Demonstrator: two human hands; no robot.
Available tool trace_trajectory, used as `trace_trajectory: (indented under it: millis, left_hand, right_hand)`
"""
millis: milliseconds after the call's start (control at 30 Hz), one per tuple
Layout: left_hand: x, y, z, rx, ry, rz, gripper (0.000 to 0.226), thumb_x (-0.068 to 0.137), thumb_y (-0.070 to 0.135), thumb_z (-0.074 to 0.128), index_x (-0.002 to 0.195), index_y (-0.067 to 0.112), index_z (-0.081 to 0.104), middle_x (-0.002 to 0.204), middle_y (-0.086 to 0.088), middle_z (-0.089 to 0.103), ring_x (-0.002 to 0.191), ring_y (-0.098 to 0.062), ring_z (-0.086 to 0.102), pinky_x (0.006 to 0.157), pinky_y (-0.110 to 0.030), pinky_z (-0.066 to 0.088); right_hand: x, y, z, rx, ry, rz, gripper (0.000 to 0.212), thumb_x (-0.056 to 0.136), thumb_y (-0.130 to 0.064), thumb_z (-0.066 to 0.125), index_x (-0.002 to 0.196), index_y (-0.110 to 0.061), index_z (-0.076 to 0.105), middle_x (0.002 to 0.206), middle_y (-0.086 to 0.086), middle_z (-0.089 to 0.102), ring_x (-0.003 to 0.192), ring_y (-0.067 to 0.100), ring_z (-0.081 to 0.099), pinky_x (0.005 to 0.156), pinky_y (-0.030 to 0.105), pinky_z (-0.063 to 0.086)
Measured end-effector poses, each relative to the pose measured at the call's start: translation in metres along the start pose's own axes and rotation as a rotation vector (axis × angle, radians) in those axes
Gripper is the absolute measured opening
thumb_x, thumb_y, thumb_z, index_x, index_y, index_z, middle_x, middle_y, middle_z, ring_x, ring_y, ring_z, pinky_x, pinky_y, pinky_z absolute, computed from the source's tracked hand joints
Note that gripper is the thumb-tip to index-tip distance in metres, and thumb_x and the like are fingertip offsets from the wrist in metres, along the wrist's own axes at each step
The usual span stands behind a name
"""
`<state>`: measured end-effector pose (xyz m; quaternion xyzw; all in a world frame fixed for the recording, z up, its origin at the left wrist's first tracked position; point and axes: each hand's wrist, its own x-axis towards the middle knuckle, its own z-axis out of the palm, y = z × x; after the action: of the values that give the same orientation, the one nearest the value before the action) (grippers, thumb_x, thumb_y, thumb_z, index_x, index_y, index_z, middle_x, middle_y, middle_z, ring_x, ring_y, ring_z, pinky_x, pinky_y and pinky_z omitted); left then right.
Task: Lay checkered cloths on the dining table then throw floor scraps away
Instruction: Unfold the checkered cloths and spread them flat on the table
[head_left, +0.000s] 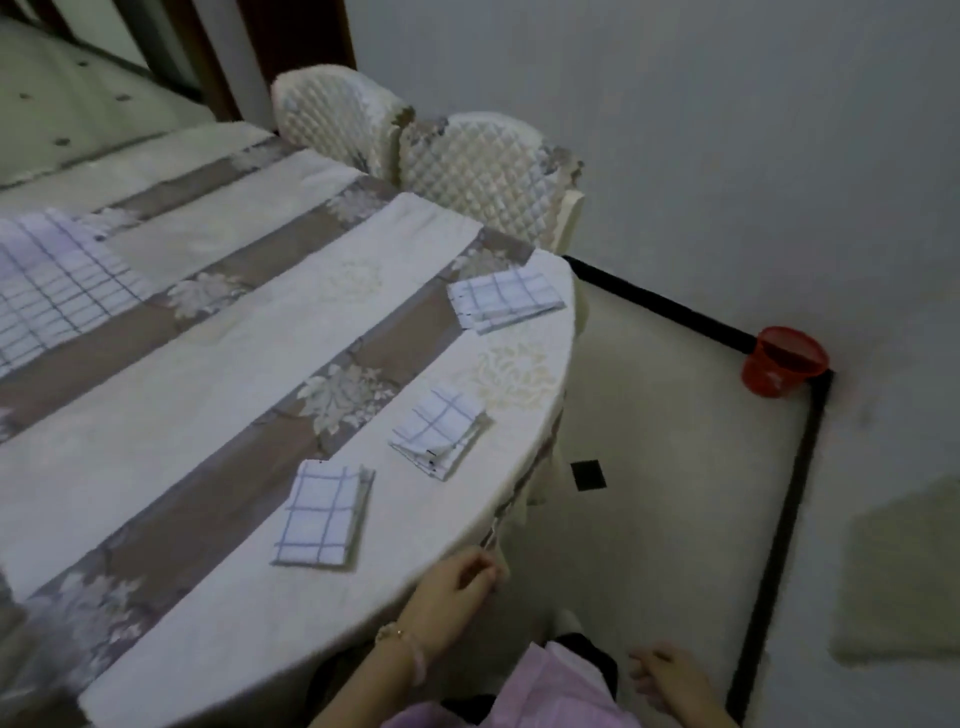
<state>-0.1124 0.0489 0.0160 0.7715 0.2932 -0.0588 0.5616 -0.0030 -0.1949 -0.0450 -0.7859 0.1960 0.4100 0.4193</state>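
Three folded checkered cloths (439, 434) lie in a row along the right edge of the dining table (249, 613). A larger checkered cloth (57, 280) is spread at its left edge. At the near edge, the left hand (457, 577) pinches a thin pale strip (493, 545), too blurred to identify. The right hand (665, 670) hangs low, fingers loosely spread, holding nothing. A red bucket (784, 361) stands in the floor's far corner; I cannot tell its contents.
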Motion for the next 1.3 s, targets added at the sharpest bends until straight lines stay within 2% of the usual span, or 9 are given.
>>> trace_trajectory:
  millis: [233,333,567,733,800,900,1067,1200,1300]
  left_hand:
    - [0.027,0.011,-0.007,0.513,0.65,0.011,0.029,0.09,0.02,0.056,0.117,0.018,0.062,0.12,0.004,0.061,0.11,-0.013,0.056,0.096,-0.026,0.045]
    - [0.03,0.006,-0.002,0.664,0.696,-0.162,0.038,0.086,0.018,0.061,0.123,0.008,0.061,0.132,-0.012,0.059,0.121,-0.029,0.057,0.101,-0.042,0.044]
    - [0.031,0.011,0.014,0.582,0.642,-0.366,0.081,0.079,0.048,-0.004,0.146,0.02,0.032,0.157,0.003,0.021,0.146,-0.019,0.018,0.119,-0.035,0.011]
    - [0.033,0.016,0.014,0.508,0.722,-0.352,0.047,0.098,0.026,0.036,0.144,0.019,0.036,0.156,0.001,0.024,0.145,-0.021,0.02,0.118,-0.038,0.009]
    - [0.032,0.017,0.014,0.496,0.713,-0.352,0.047,0.098,0.023,0.039,0.145,0.019,0.035,0.157,0.002,0.021,0.146,-0.02,0.017,0.119,-0.036,0.007]
    - [0.031,0.014,0.013,0.498,0.694,-0.353,0.049,0.099,0.025,0.035,0.147,0.022,0.028,0.158,0.005,0.015,0.147,-0.015,0.012,0.119,-0.032,0.006]
    - [0.03,0.024,0.008,0.36,0.801,-0.327,0.044,0.098,0.021,0.039,0.141,0.018,0.04,0.152,0.002,0.034,0.141,-0.011,0.028,0.116,-0.024,0.015]
    - [0.032,0.056,0.004,0.209,1.107,-0.188,0.032,0.092,0.013,0.052,0.124,0.014,0.057,0.13,0.001,0.057,0.123,-0.015,0.05,0.105,-0.024,0.035]
    - [0.044,0.089,0.003,0.254,1.067,-0.029,0.038,0.089,0.031,0.056,0.124,0.017,0.057,0.13,0.003,0.057,0.122,-0.012,0.05,0.105,-0.029,0.04]
  right_hand:
    - [0.043,-0.167,0.007,-0.379,-0.316,-0.457,0.023,0.095,0.006,0.039,0.095,0.002,0.061,0.076,0.011,0.06,0.064,0.016,0.053,0.048,0.009,0.044]
    - [0.043,-0.23,0.026,-0.456,-0.461,-0.619,0.019,0.094,0.002,0.046,0.097,-0.002,0.064,0.084,0.013,0.066,0.074,0.016,0.06,0.059,0.011,0.048]
    - [0.048,-0.313,0.109,-0.7,-0.591,-0.936,0.033,0.092,-0.029,0.056,0.123,-0.017,0.056,0.111,-0.004,0.059,0.106,0.017,0.057,0.085,0.029,0.046]
    - [0.051,-0.319,0.158,-0.876,-0.501,-0.92,0.046,0.085,-0.037,0.061,0.123,-0.012,0.053,0.109,0.0,0.057,0.105,0.022,0.056,0.079,0.026,0.038]
    - [0.052,-0.316,0.161,-0.934,-0.454,-0.965,0.018,0.081,-0.032,0.061,0.09,-0.018,0.058,0.083,-0.003,0.055,0.081,0.021,0.053,0.064,0.027,0.036]
    - [0.052,-0.314,0.16,-0.92,-0.474,-0.992,0.028,0.077,-0.022,0.062,0.056,-0.019,0.044,0.054,0.0,0.041,0.053,0.018,0.039,0.053,0.029,0.03]
    - [0.043,-0.318,0.14,-0.531,-0.626,-0.733,0.011,0.084,-0.012,0.064,0.074,-0.007,0.063,0.075,0.007,0.061,0.076,0.024,0.056,0.07,0.036,0.046]
    - [0.022,-0.315,0.114,-0.307,-0.735,-0.594,0.009,0.09,-0.012,0.059,0.085,-0.005,0.057,0.082,0.012,0.059,0.075,0.025,0.058,0.065,0.033,0.051]
    - [-0.001,-0.308,0.102,-0.201,-0.773,-0.562,0.006,0.089,-0.009,0.061,0.087,-0.006,0.056,0.082,0.012,0.058,0.074,0.022,0.057,0.059,0.028,0.051]
